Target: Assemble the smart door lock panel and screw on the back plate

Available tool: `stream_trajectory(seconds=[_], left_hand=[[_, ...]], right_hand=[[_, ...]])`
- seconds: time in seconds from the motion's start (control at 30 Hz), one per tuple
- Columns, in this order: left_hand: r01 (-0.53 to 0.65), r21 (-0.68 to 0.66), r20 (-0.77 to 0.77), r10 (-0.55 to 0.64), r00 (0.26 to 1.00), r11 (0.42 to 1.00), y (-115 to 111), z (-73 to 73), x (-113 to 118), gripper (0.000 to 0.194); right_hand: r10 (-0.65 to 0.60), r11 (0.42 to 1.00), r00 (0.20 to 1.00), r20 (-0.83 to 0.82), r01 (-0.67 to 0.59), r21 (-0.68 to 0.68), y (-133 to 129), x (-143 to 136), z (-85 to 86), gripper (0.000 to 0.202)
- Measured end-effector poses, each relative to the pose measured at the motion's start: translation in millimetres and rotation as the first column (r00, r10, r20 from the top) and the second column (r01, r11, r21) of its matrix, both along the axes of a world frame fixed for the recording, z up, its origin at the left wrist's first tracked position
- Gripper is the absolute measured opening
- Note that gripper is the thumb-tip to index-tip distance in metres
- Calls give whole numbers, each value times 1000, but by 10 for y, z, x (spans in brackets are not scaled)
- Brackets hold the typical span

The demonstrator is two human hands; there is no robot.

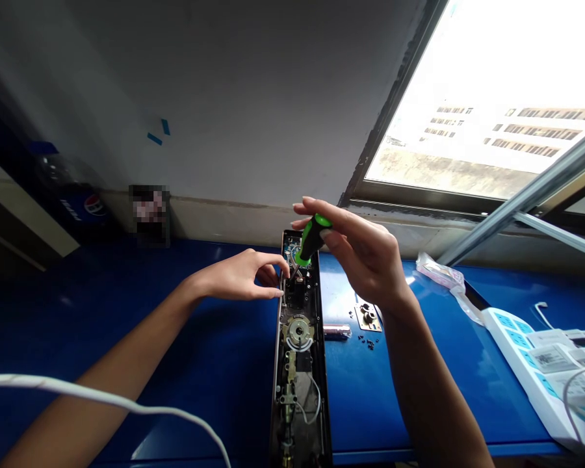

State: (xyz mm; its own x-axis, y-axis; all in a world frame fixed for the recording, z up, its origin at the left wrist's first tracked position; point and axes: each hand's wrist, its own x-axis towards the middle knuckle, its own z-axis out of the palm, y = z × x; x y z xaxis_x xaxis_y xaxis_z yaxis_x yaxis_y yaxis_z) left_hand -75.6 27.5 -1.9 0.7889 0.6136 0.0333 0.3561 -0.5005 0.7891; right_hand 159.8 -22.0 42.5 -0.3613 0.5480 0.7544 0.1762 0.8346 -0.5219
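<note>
My right hand (361, 250) grips a green and black screwdriver (312, 240) by its handle, with the shaft slanting down into a long, narrow black housing (322, 364). Inside the housing are a circuit board, wires, a round metal disc (299, 331) and several brass-coloured mechanical parts. On the housing's left edge, near the screwdriver tip, rests my left hand (253, 276), thumb and fingers apart around the rim. What the tip touches is too small to make out.
Right of the housing lie a cylindrical wrapped item (337, 332), a small plate with black parts (368, 316) and several screws (369, 342). A white power strip (521, 364) with plugs is at the right. A white cable (141, 408) crosses the lower left; a Pepsi bottle (80, 201) stands behind.
</note>
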Motion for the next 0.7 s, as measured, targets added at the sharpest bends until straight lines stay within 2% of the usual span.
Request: stream_trajectory(seconds=[0.13, 0.2, 0.37, 0.5, 0.57, 0.7], left_hand=[[-9, -12, 10, 9, 1000, 1000, 5, -21, 5, 35], [-6, -10, 22, 6, 1000, 1000, 14, -36, 5, 36], [5, -38, 30, -4, 1000, 999, 36, -66, 1, 39], [-2, -59, 16, 3, 1000, 998, 39, -80, -2, 38], [5, -58, 38, -3, 999, 998, 41, -82, -4, 39], [6, -77, 33, -3, 999, 997, 50, -82, -6, 43]], right_hand=[[-86, 985, 992, -92, 98, 142, 32, -15, -27, 38], [-116, 974, 991, -73, 128, 185, 36, -18, -29, 34], [9, 1000, 1000, -25, -8, 18, -7, -20, -9, 41], [-78, 982, 994, -83, 91, 168, 30, -10, -23, 39], [-99, 973, 993, -57, 109, 202, 44, -12, -27, 36], [8, 999, 1000, -26, -6, 53, 18, -31, -23, 39]])
